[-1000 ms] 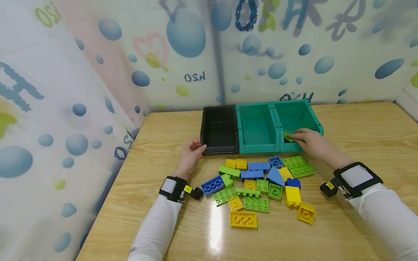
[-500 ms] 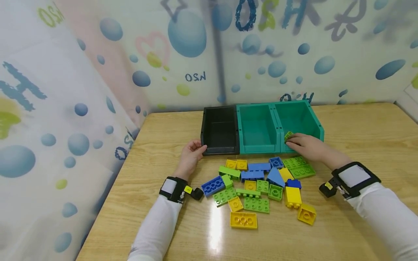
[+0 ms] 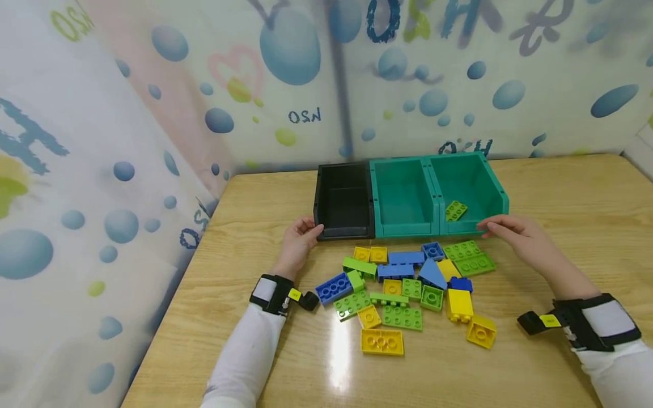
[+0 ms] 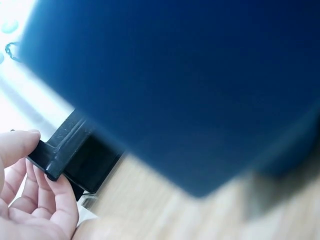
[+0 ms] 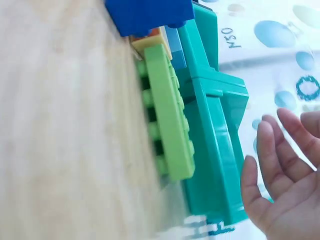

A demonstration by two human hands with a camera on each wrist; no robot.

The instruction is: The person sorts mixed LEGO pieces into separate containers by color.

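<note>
At the front left corner of the black bin [image 3: 345, 198], my left hand [image 3: 297, 246] grips the wall; the left wrist view shows thumb and fingers [image 4: 62, 200] on either side of that corner. A green studded brick [image 3: 456, 211] lies inside the right teal bin [image 3: 471, 181]. Just off this bin's front right corner is my right hand [image 3: 533, 246], holding nothing, its fingers spread in the right wrist view. A pair of green bricks [image 3: 469, 258] lies on the table between that hand and the rest of the pile.
Beside the black bin stands the middle teal bin [image 3: 403, 195], bare inside. Several yellow, blue and green bricks lie loose on the wooden table [image 3: 204, 255] before the bins, among them a yellow brick [image 3: 382, 342] nearest the front. A patterned curtain [image 3: 285, 85] hangs behind.
My right hand has let go of the green brick, which now lies in the right teal bin, and has drawn back to the right. The left hand stays on the black bin.
</note>
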